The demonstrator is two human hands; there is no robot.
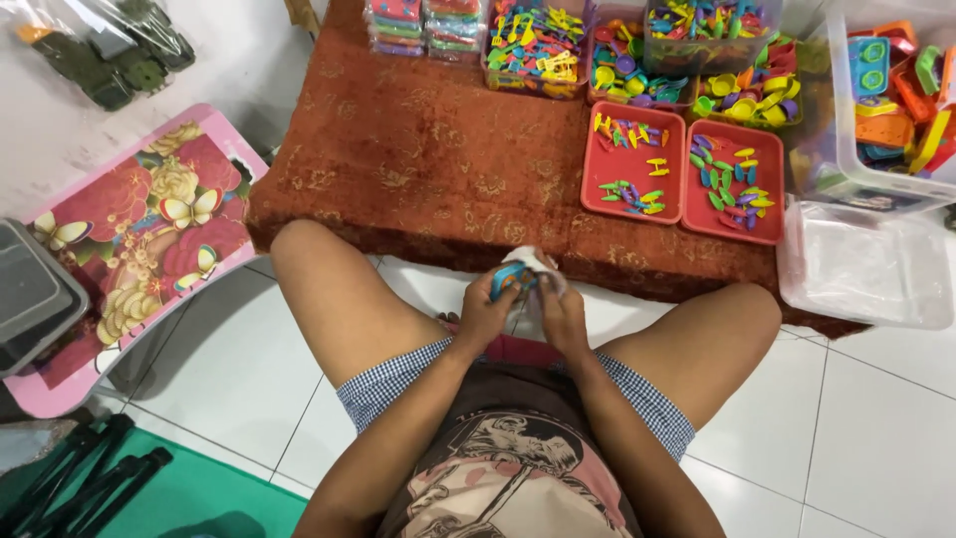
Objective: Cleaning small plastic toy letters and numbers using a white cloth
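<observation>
At the far left a pink floral tabletop [149, 239] stands low over the white tiled floor [876, 438], with a grey lidded box [30, 294] on its near corner and black tripod legs [70, 488] on a green mat below. Between the person's bare knees the left hand [485, 317] and the right hand [561, 311] meet, just in front of the near edge of a rust-red patterned cloth [428, 159]. Together they hold a small clear plastic bag [528, 262] with a blue and orange toy piece [510, 281] inside. The left fingers are curled around the blue piece from the left; the right fingers pinch the crumpled bag top from the right. The bundle is too small and bunched to tell its long axis for sure; its white crumpled end points up and away from the body, toward the cloth. The cloth in front of the hands is bare across its left and middle part. Farther right, two red trays [637, 164] lie side by side with small coloured plastic pieces scattered in them, and behind them stand clear tubs of bright toy parts [538, 45]. At the right edge a clear bin [866, 110] holds bigger toys, and an empty clear lid or tray [866, 264] lies before it, overhanging the cloth's corner.
</observation>
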